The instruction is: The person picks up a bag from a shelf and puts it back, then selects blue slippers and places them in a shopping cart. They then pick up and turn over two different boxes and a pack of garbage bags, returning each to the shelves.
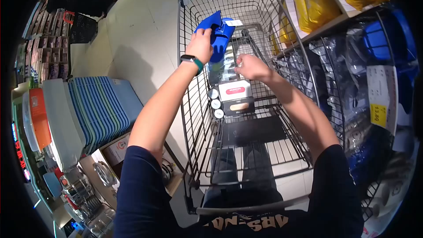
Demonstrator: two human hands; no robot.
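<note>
My left hand, with a watch on its wrist, is closed on a pair of blue slippers that has a white tag. It holds them over the left side of the shopping cart. My right hand is over the middle of the cart with its fingers curled in. I cannot make out whether anything is in them. Below the slippers lie clear packages. Nearer to me in the cart sit a white box with a red label, a dark box and three round white lids.
On the left stand a stack of blue plastic goods and shelves with metal cookware. To the right, a wire rack holds bagged goods, with yellow packages above. A person with a black basket is at the upper left.
</note>
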